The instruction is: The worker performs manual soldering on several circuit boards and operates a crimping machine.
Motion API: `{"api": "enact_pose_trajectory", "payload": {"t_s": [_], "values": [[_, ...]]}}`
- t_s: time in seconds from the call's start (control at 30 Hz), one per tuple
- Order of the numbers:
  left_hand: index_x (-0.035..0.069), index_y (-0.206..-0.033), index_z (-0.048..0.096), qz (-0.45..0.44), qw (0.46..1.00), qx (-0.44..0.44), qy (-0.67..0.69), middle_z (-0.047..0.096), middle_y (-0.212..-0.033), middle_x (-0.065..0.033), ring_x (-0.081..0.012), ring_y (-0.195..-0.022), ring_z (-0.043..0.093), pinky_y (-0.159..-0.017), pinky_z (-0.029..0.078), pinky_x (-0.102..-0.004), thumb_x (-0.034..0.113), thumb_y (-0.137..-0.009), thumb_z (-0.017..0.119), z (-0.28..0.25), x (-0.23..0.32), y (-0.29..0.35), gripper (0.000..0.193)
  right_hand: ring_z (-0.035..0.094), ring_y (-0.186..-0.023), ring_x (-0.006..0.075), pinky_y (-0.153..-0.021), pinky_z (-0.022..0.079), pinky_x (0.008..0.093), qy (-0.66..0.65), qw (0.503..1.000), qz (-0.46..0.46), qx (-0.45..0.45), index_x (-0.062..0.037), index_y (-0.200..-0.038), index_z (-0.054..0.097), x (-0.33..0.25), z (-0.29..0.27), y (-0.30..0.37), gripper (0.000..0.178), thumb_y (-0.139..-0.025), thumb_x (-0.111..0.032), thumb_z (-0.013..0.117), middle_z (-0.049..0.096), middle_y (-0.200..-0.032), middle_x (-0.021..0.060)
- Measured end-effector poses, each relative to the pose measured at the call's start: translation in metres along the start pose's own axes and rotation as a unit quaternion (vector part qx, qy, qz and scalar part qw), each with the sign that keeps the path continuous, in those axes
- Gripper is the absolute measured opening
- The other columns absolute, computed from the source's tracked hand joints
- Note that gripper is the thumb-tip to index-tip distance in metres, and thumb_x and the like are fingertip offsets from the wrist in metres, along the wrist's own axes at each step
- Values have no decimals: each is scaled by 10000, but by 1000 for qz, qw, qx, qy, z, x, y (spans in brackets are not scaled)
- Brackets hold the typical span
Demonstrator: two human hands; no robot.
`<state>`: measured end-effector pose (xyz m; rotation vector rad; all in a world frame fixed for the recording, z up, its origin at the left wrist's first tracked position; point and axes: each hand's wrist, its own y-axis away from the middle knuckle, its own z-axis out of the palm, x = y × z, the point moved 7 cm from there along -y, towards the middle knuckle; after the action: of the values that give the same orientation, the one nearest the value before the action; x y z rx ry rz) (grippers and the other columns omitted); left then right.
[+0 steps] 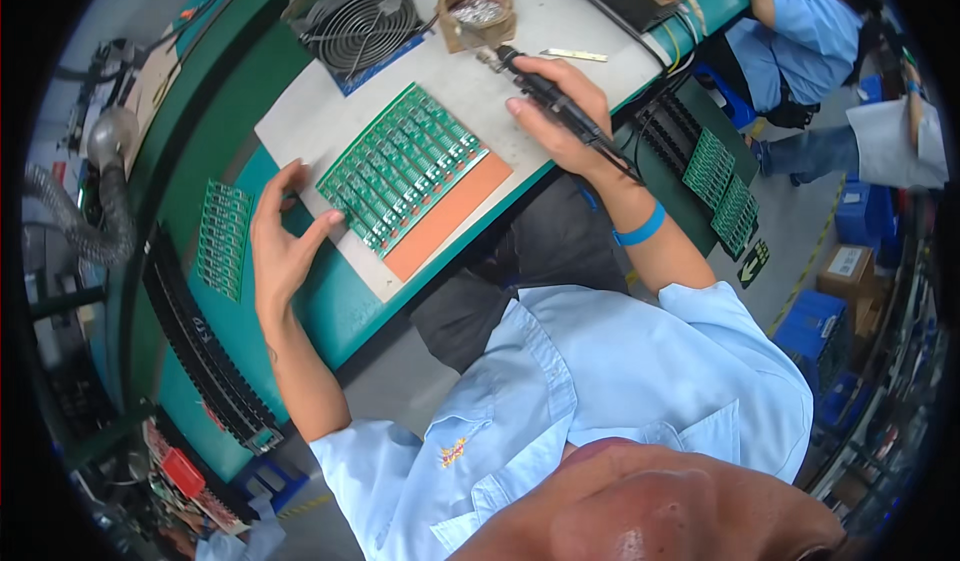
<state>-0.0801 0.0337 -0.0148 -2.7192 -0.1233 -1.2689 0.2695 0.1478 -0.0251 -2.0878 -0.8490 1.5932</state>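
Observation:
My right hand [565, 111] is closed round the black handle of a soldering iron [550, 93]. Its tip end points at a round brown tub [476, 11] with silvery bits inside; whether the tip touches them I cannot tell. A green circuit board panel [400, 166] with rows of small parts lies tilted on a pale work sheet, over an orange-brown board [450, 216]. At the panel's left corner is my left hand [285, 236], thumb and fingers spread apart and nothing gripped. The thumb tip lies close to the panel edge; contact is unclear.
A fan [360, 31] with a round wire guard stands behind the panel. Another green panel [224, 239] and a black slotted rack [205, 346] lie at left. A small cutter blade [575, 55] rests beyond my right hand. More panels [722, 191] and co-workers are at right.

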Motion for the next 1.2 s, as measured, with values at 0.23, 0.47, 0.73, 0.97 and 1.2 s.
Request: {"api": "enact_pose_trajectory", "payload": {"t_s": [0.23, 0.47, 0.73, 0.97, 1.2], "values": [[90, -1320, 660, 267, 930, 32, -249, 600, -1384, -108, -317, -1275, 548, -1097, 385, -442, 493, -796, 830, 41, 114, 21, 683, 639, -828, 185, -767, 508, 282, -19, 999, -1, 33, -4, -1236, 699, 0, -7, 0, 423, -821, -2, 784, 722, -1070, 106], [78, -1336, 645, 290, 916, -100, -259, 593, -1415, -54, -294, -1331, 511, -1093, 340, -491, 510, -864, 753, 149, 149, 52, 649, 630, -807, 177, -745, 501, 275, -41, 999, -12, 34, -4, -1223, 702, -4, -2, 0, 408, -823, -8, 780, 726, -1050, 102], [83, -1372, 631, 287, 906, -65, -305, 601, -1414, -51, -271, -1355, 496, -1168, 217, -584, 482, -849, 760, 168, 147, 43, 671, 623, -789, 172, -728, 498, 274, -42, 998, -24, 32, -6, -1218, 705, -5, -4, -2, 399, -826, -13, 779, 726, -1037, 98], [81, -1370, 637, 279, 907, -51, -311, 673, -1291, -59, -249, -1324, 525, -1202, 136, -638, 468, -858, 762, 164, 157, 43, 654, 605, -761, 163, -709, 488, 274, -37, 998, -36, 18, -13, -1222, 707, -6, 0, -4, 402, -827, -24, 784, 717, -1003, 86], [47, -1229, 710, 303, 916, 14, -262, 738, -1082, -63, -228, -1147, 634, -1170, 263, -568, 314, -886, 770, 150, 164, 63, 439, 590, -742, 157, -697, 480, 277, -26, 999, -26, 29, -21, -1232, 705, -3, -5, -2, 414, -827, -36, 792, 708, -989, 76]]}}
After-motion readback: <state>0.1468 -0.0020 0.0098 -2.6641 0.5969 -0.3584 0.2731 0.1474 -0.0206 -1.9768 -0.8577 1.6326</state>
